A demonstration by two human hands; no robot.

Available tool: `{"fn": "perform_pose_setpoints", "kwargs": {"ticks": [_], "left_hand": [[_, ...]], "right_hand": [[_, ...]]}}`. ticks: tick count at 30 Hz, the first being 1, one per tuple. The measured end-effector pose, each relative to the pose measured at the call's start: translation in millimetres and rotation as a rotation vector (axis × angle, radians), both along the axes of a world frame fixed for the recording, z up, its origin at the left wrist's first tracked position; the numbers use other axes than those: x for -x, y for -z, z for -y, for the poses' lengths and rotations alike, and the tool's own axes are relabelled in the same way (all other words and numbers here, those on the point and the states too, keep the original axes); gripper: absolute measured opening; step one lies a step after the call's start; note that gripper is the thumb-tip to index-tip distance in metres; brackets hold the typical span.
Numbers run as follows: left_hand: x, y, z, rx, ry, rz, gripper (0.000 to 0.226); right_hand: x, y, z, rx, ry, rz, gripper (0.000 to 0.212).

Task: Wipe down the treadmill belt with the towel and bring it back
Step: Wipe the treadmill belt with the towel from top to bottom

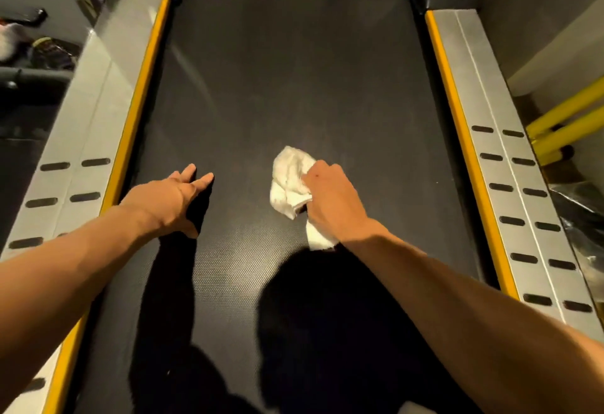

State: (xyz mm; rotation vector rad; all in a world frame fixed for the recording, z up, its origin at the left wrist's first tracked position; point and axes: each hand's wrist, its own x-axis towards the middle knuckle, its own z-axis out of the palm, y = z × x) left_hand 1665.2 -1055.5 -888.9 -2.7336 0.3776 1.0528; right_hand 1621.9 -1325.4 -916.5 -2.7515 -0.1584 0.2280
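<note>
The black treadmill belt (294, 70) fills the middle of the head view, running away from me. A crumpled white towel (289, 178) lies on the belt right of centre. My right hand (330, 194) grips the towel from above and holds it against the belt; part of the cloth sticks out under my wrist. My left hand (170, 198) rests flat on the belt left of centre, fingers straight and spread, holding nothing.
Grey side rails with yellow inner edges flank the belt on the left (81, 139) and right (496, 139), each with dark slots. Yellow bars (568, 119) stand at the far right. Dark gear lies on the floor at the far left (49, 50).
</note>
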Motion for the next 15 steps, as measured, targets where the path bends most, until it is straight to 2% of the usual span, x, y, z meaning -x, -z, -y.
{"fn": "perform_pose_setpoints", "kwargs": {"ticks": [3,5,8,10,12,15], "left_hand": [[3,-1,-3,-0.044,-0.05,0.052,0.118],[5,1,-5,-0.054,-0.102,0.042,0.121],[1,3,-10,-0.031,-0.103,-0.003,0.121],[-1,4,-14,-0.013,-0.1,-0.038,0.124],[-2,5,-17,0.01,-0.121,-0.059,0.128],[0,7,-19,0.043,-0.15,-0.06,0.128]], "right_hand": [[39,-3,-33,-0.216,-0.212,-0.197,0.041],[38,-1,-39,-0.219,-0.311,-0.159,0.043],[9,6,-32,-0.175,-0.112,0.025,0.047],[0,6,-33,-0.071,-0.07,0.038,0.043],[6,-5,-45,-0.006,-0.254,-0.061,0.039],[18,-26,-63,-0.066,-0.577,-0.204,0.039]]}}
